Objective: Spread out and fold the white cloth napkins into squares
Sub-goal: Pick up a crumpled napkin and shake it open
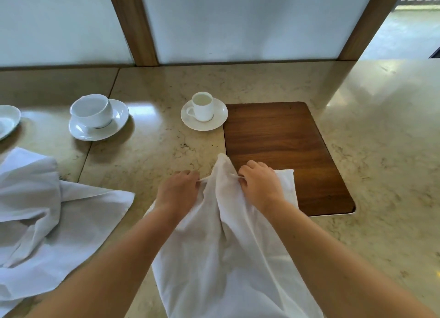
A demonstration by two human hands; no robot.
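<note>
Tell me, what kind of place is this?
Probably a café or restaurant: white cups on saucers sit on a marble counter, and both hands hold a white cloth napkin.

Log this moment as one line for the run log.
stage: spreading | left hand: pinching napkin | right hand: pinching napkin | napkin: bunched, unfolded | napkin pile: untouched

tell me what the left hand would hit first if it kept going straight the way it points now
Probably the small cup's saucer: the left hand, gripping the napkin, points up and slightly right across bare countertop. Depth is uncertain.
</note>
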